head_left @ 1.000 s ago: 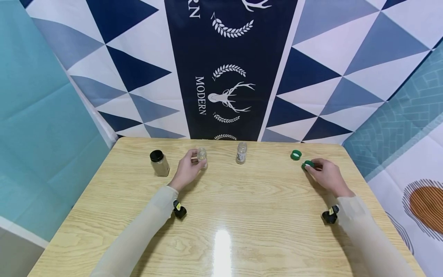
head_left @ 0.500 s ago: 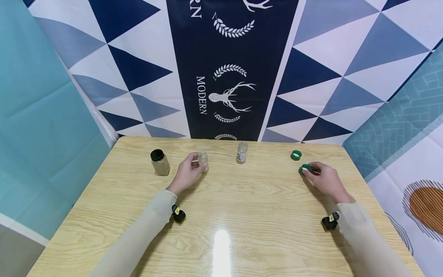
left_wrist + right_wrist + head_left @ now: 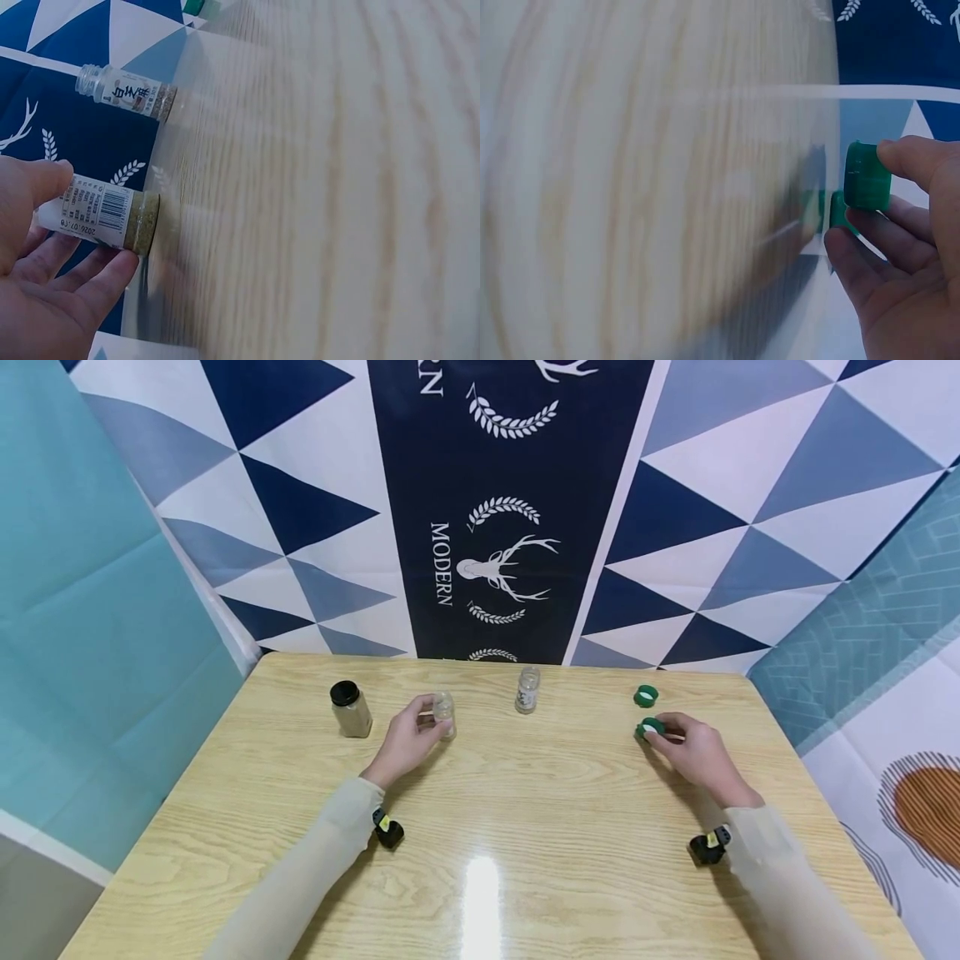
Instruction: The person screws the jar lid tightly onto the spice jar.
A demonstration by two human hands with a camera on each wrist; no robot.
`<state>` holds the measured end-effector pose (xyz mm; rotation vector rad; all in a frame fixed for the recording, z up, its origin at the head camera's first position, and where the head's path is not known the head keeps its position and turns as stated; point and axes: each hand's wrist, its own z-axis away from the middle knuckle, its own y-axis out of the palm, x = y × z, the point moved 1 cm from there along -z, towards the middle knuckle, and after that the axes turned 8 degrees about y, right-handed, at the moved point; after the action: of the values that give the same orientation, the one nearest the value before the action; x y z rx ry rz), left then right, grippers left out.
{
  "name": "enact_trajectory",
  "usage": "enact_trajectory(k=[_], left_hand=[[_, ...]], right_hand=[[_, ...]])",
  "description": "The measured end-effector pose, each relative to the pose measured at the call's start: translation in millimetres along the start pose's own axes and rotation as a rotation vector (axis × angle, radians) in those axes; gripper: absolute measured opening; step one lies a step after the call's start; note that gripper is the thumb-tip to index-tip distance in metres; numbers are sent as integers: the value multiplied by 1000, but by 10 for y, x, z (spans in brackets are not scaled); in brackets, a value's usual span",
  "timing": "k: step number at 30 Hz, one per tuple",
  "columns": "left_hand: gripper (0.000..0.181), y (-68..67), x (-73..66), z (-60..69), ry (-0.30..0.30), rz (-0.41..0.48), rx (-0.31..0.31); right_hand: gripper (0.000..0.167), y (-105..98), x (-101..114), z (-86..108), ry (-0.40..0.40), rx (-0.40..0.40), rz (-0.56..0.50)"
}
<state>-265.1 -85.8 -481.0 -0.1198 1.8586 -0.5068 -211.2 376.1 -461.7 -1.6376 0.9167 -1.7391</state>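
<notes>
My left hand (image 3: 414,735) grips a small clear spice jar (image 3: 444,714) without a cap. In the left wrist view this jar (image 3: 112,214) has a barcode label and greenish-brown powder at its bottom. Between thumb and fingers, my right hand (image 3: 699,752) pinches a green cap (image 3: 651,727), its pale inner side partly showing. The right wrist view has that cap (image 3: 867,176) lifted off the table. A second green cap (image 3: 646,696) lies just behind it. Between the hands stands another uncapped spice jar (image 3: 528,691), which holds some brown contents (image 3: 165,103).
A larger jar with a black lid (image 3: 351,710) stands left of my left hand. The wooden table (image 3: 540,827) ends at a patterned cloth backdrop (image 3: 517,527). Black wrist cameras sit on both sleeves.
My right hand has lifted the green cap and carried it left and slightly nearer me. The left hand has drawn its jar slightly nearer. The view has shifted a little.
</notes>
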Motion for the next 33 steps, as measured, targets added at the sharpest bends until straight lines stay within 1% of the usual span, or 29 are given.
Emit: enact_trajectory(k=[5,13,19,23,33], left_hand=[[53,14,2,25,2,11,13],[54,24,-18,57,-6,0,32],[53,28,-45,87,-15,-5,28],[53,38,-64,102,-10,-4,28],[52,49,-63,114,-5,-5,29]], right_hand=[[55,20,28,5,-1,7,-8],[50,55,54,29,-16,1,0],[51,67,86,41,-21,4,-2],[52,72,98,51,-25,9,-7],[50,74,113,106,-49,7,-9]])
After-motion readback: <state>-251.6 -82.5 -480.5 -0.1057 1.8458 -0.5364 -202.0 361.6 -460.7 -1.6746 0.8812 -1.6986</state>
